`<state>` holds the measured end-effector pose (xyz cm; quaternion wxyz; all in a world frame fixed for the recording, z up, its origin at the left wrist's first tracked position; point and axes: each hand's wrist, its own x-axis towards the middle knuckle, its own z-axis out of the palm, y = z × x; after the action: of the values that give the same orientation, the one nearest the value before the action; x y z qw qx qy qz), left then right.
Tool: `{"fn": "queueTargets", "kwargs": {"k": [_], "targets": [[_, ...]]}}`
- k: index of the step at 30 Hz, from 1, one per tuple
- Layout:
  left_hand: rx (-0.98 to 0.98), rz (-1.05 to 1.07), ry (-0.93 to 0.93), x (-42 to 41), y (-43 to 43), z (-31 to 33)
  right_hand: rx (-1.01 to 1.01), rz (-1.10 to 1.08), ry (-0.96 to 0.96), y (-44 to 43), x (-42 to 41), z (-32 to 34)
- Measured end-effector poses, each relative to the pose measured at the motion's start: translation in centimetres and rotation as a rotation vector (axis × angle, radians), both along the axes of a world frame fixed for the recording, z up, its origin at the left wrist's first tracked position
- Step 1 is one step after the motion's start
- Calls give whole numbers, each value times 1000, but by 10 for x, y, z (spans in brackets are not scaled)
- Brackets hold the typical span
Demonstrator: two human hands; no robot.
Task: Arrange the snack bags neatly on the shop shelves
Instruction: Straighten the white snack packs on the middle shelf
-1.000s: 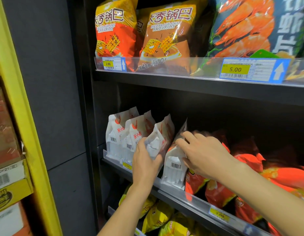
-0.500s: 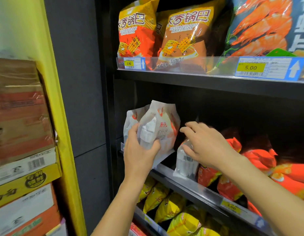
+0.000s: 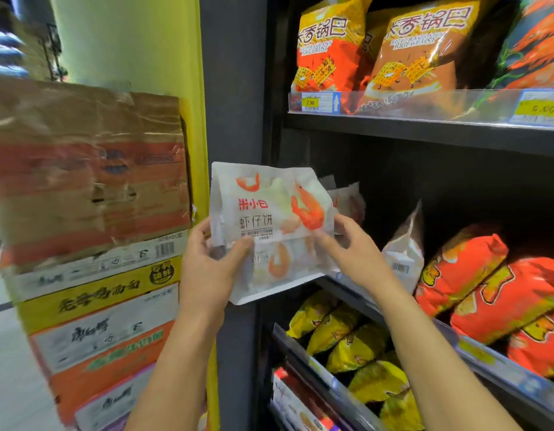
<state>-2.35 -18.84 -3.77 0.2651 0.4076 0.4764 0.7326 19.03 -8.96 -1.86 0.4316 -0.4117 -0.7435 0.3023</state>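
Observation:
I hold white shrimp-cracker bags (image 3: 266, 213) upright in front of the shelf's left post, clear of the shelf. There look to be two stacked, one in front of the other. My left hand (image 3: 207, 262) grips their lower left edge with the thumb across the front. My right hand (image 3: 350, 244) pinches the right edge. Another white bag (image 3: 404, 247) stands side-on on the middle shelf (image 3: 341, 279), and one more (image 3: 350, 200) shows behind the held bags.
Red snack bags (image 3: 487, 281) fill the middle shelf to the right. Rice-crust bags (image 3: 406, 51) stand on the top shelf above a 2.90 price tag (image 3: 316, 102). Yellow bags (image 3: 353, 346) lie on the lower shelf. Stacked cartons (image 3: 89, 231) stand to the left beside a yellow post (image 3: 196, 88).
My left hand has pulled white bags off the middle shelf, out to the left, and turned them to face me. My right hand left the side-on bag and took hold of their right edge.

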Motion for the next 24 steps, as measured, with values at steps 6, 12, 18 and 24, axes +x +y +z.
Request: {"fn": "queueTargets", "kwargs": {"k": [6, 12, 18, 24], "targets": [[-77, -91, -75, -30, -43, -7, -360, 284, 398, -16, -41, -45], [-104, -205, -322, -51, -75, 1, -692, 336, 754, -35, -61, -79], [-193, -238, -212, -58, -88, -3, -679, 298, 704, -48, -70, -87], [-288, -172, 114, -56, -88, -16, -509, 194, 487, -62, -77, -68]]}}
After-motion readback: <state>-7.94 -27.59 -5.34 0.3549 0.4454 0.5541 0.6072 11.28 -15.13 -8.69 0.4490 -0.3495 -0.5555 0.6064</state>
